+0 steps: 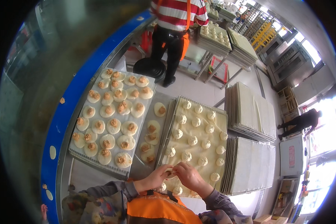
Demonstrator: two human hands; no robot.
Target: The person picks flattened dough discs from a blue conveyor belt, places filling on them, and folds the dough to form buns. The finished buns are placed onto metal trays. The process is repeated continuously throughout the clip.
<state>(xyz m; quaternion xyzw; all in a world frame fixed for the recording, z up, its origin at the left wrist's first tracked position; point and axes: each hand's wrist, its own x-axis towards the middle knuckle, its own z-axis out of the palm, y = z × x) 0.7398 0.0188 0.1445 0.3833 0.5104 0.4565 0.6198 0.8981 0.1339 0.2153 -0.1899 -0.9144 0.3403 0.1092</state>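
Observation:
Between my hands is a partly gathered filled bun [170,174], its dough pinched at the edge. My left hand [155,179] closes on its left side, while the fingers of my right hand [187,175] press together on its rim. Both hands are over the near edge of a cloth-lined tray [178,170], where pleated white buns [192,140] sit in spaced rows. To the left, a light tray [141,120] carries many flat dough rounds topped with brown filling [115,126]. Several more filled rounds [152,127] lie on the metal strip between the trays.
A blue conveyor belt [65,108] curves along the left, with a few dough rounds on it. Stacked cloth-lined trays [252,112] stand to the right. Ahead, a person in a striped top [175,15] stands near a black round stool [149,68]. Another person [301,123] bends at the far right.

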